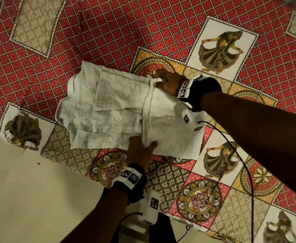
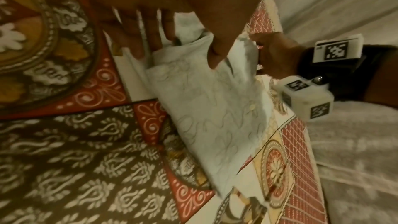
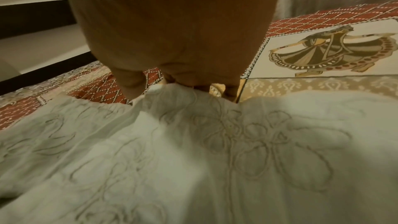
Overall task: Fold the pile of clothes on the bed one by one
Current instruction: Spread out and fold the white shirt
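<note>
A white embroidered garment (image 1: 112,111) lies partly folded on the patterned bedsheet (image 1: 108,32), with a straight fold ridge running between my two hands. My left hand (image 1: 143,146) pinches the near end of that ridge, thumb on top and fingers under the cloth. The left wrist view shows this pinch of the left hand (image 2: 183,54) on the garment (image 2: 215,117). At the far end, my right hand (image 1: 158,79) pinches the edge of the fold. In the right wrist view the right hand (image 3: 183,84) curls over the raised edge of the garment (image 3: 193,159).
The bed's near edge runs diagonally, with pale floor (image 1: 21,190) beyond it at lower left. A black cable (image 1: 240,155) trails from my right wrist across the sheet. Bare sheet surrounds the garment on the far and right sides.
</note>
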